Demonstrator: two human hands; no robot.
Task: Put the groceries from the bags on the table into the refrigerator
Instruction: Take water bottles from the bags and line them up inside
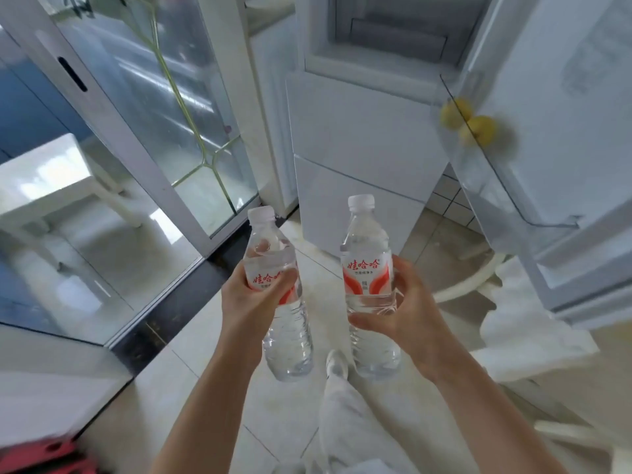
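Here the left hand (251,299) and right hand (405,307) each wrap their fingers around an upright water bottle, left bottle (282,302), right bottle (369,278), carried toward the open refrigerator (362,138) for loading

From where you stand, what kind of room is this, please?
Most likely a home kitchen. A white refrigerator stands ahead with its door open and yellow fruit on the door shelf, the floor is tiled, and a glass sliding door is on the left.
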